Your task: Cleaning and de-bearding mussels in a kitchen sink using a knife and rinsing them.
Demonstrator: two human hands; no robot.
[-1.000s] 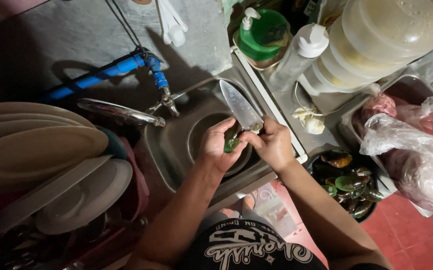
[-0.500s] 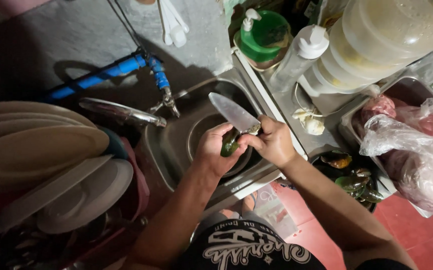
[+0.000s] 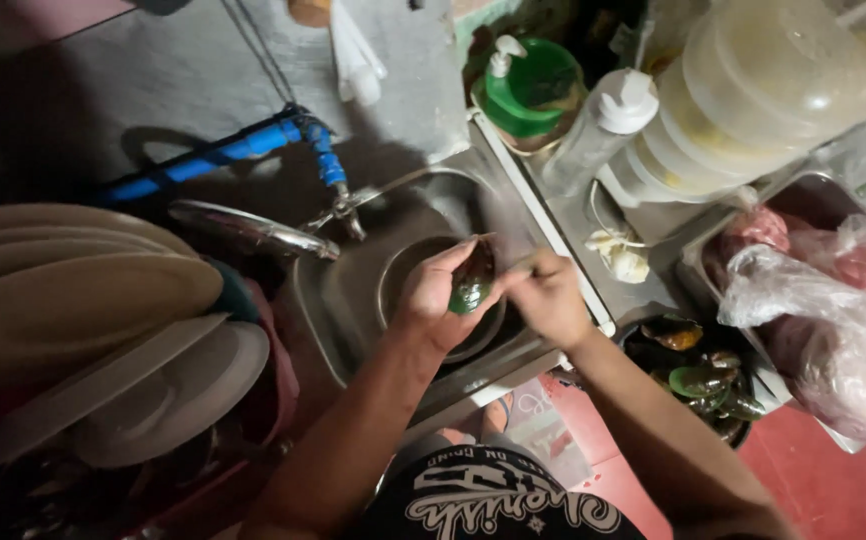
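Head cam only, looks steeply down, close over sink [image 3: 353, 300]; no 2nd view.

Your left hand [image 3: 440, 295] is raised palm-up, fingers curled closed in a grip. Your right hand [image 3: 550, 297] is a loose fist beside it, both forearms reaching forward.

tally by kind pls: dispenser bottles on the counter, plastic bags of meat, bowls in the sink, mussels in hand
Dispenser bottles: 2, a green pump bottle and a clear squeeze bottle
Plastic bags of meat: 1 clear, any more hidden
Bowls in the sink: 1
Mussels in hand: 1 mussel in the left hand
Total: 5
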